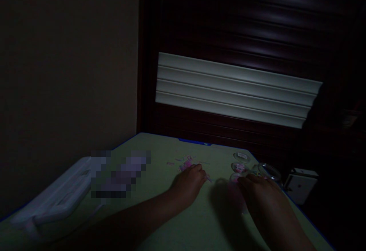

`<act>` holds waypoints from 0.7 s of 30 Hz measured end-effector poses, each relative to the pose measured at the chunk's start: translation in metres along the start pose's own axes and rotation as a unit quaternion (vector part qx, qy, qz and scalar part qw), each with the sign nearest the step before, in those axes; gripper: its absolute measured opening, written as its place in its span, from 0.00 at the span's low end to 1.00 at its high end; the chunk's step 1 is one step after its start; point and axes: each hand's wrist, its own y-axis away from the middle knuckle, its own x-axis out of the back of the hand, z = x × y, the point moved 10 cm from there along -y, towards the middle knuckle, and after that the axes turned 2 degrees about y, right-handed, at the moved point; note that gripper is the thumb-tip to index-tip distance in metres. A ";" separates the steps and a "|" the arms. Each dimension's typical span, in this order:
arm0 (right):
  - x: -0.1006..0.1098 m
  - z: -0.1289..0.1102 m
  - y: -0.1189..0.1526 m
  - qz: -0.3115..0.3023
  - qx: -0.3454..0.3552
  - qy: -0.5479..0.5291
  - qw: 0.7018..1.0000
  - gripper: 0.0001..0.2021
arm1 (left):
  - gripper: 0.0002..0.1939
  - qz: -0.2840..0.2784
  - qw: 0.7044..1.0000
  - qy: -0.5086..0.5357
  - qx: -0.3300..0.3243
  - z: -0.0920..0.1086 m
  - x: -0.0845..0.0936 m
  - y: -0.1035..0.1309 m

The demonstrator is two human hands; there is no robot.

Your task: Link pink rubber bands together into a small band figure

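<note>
Near right: right hand [264, 195] is at a clear jar [238, 199] with pink showing through its wall; fingers look clamped near the rim, thumb side hidden. Jar is probably thin plastic, light, smooth, a bit slippery. Best hold is around the upper wall, fingers wrapped lightly; a hard squeeze could flex it, and tilting could spill whatever is loose inside.

Near left: long white plastic object [57, 195] by the edge of the surface [160, 228], pixelated item [122, 176] just beside it.

Mid: left hand [191, 182] is palm-down at a pile of small pink pieces [187, 163], mixed with paler bits. Fingers bend down toward the pile; cannot tell whether they pinch anything, tips hidden. Pieces look thin, likely very light and soft, easy to scatter. Pinch a small clump from the middle or sweep them together; single strays near the pile are fiddly.

Right of the pile, past the jar: open clear container [269, 171], small round tub [239, 167] with pink-and-white contents, then clear lid [241, 156] with a white label, lying flat; probably stiff, best lifted by the rim.

Far: dark slatted door [228, 26] with a pale louvre panel [234, 89].
</note>
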 end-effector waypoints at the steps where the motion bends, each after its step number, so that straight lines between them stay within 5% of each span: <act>1: -0.001 0.000 0.000 0.001 0.005 -0.003 1.000 0.13 | 0.10 -0.003 1.000 -0.004 0.001 0.000 0.000 0.000; 21: -0.005 0.003 -0.001 -0.002 -0.001 -0.017 1.000 0.12 | 0.12 -0.015 0.999 -0.045 0.004 -0.004 -0.007 0.002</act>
